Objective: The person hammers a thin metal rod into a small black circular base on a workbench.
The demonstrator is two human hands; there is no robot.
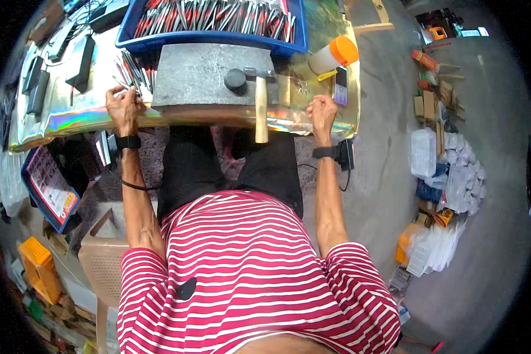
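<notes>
At the table's near left edge, my left hand (124, 107) has its fingers curled in against a small pile of slim silver, black and red rods (137, 72). Whether one is pinched in the fingertips is too small to tell. My right hand (322, 113) is closed above the near right edge, and what its fingers hold, if anything, is hidden. Between the hands lies a grey metal slab (186, 76). On it rest a round black piece (235, 79) and a hammer (261, 109) whose wooden handle sticks out past the table edge. Tiny metal pieces (301, 87) lie right of the slab.
Behind the slab, a blue tray (218, 40) is full of similar rods. An orange-lidded jar (334, 54) and a phone (340, 85) stand at the table's right. Black boxes (81, 62) sit left. A plastic chair (103, 259) is lower left; bags and cartons (439, 171) line the right floor.
</notes>
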